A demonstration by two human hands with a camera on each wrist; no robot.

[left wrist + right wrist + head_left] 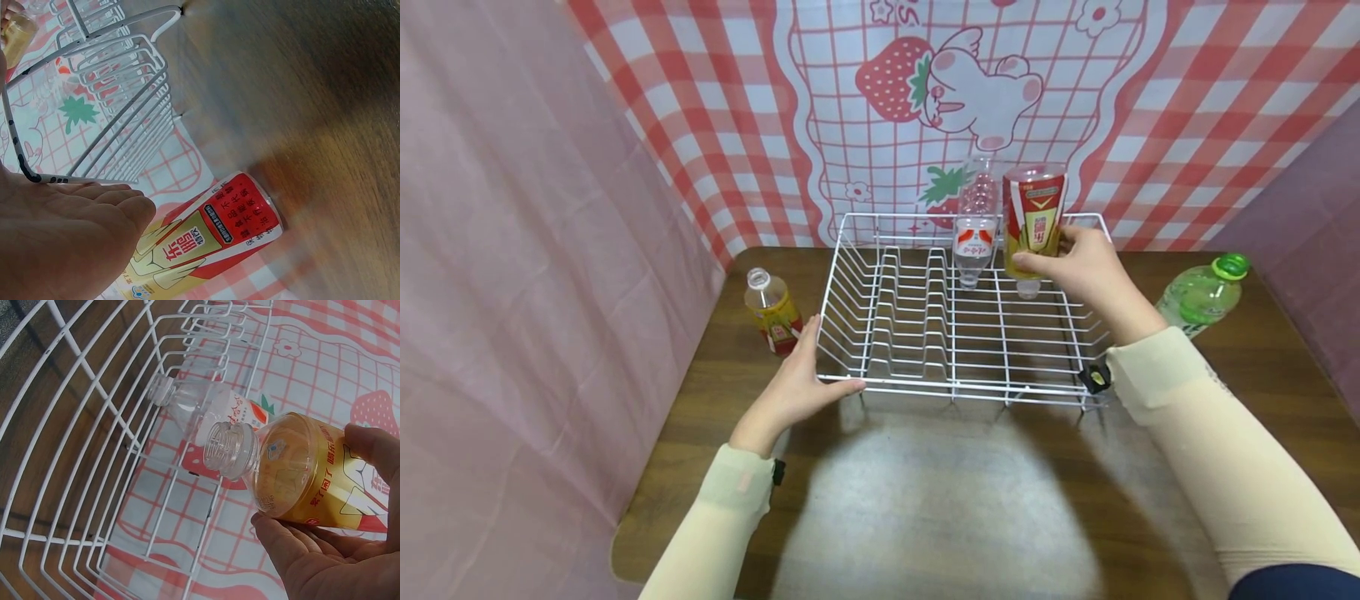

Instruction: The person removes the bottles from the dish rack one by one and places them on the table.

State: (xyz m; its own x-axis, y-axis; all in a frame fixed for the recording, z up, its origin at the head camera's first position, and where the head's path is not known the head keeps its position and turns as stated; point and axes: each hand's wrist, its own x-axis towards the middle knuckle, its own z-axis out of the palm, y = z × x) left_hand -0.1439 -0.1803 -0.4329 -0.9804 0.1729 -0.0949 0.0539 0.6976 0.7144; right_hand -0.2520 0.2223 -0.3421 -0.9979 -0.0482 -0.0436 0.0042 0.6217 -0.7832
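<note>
In the head view my right hand grips a plastic bottle with a red and yellow label, held neck down over the back right of the white wire dish rack. Its uncapped mouth points at the rack wires in the right wrist view. Just left of it, a clear bottle with a white and red label stands upside down in the rack. My left hand rests on the rack's front left corner, fingers straight along the side and thumb along the front. Beside those fingers, a second red and yellow bottle stands upright, uncapped.
A green-tinted bottle with a green cap is right of the rack, partly hidden by my right arm. Behind the rack hangs a red and white checked cloth. A pink curtain borders the wooden table on the left.
</note>
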